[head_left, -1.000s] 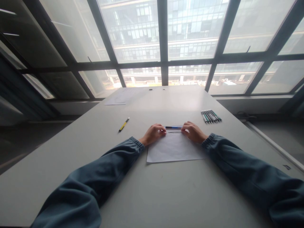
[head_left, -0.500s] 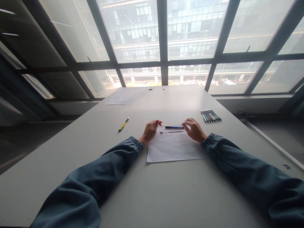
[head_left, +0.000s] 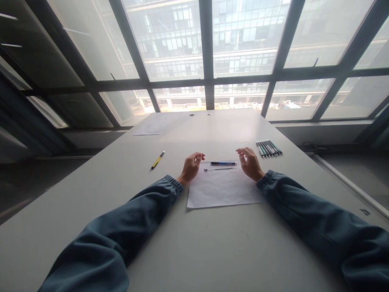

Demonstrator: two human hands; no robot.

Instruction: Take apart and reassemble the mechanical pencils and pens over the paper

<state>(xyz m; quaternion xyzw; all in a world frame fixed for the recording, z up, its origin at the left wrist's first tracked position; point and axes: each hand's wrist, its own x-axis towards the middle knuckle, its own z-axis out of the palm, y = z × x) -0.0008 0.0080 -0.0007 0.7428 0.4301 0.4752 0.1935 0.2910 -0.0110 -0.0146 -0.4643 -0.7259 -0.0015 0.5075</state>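
A blue pen lies across the far part of a white sheet of paper. Just nearer to me are a thin metallic rod and a small metallic piece. To the left of these, my left hand rests at the sheet's edge, its fingers loosely curled and no object visible in them. My right hand is at the sheet's right side, open, with its fingers apart from the pen's right end.
Left of the sheet a yellow pen lies slanted on the white table. A row of several pens lies beyond my right hand. Another paper is at the far left, before the windows.
My right hand has let go of the blue pen's right end and moved slightly away to the right, its fingers lifted. The left hand has barely moved.
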